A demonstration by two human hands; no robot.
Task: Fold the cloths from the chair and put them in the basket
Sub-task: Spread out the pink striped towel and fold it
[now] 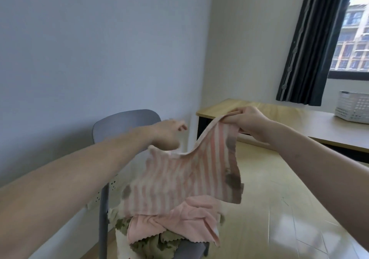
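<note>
- The pink-striped cloth hangs in the air above the chair, pinched at its top corner by the right hand.
- The left hand is blurred at the cloth's other upper edge; I cannot tell whether it grips.
- More cloths lie heaped on the chair seat.
- The white basket sits on the worktop by the window.

Pink-and-white striped cloth, plain pink cloth, grey chair, white basket
</note>
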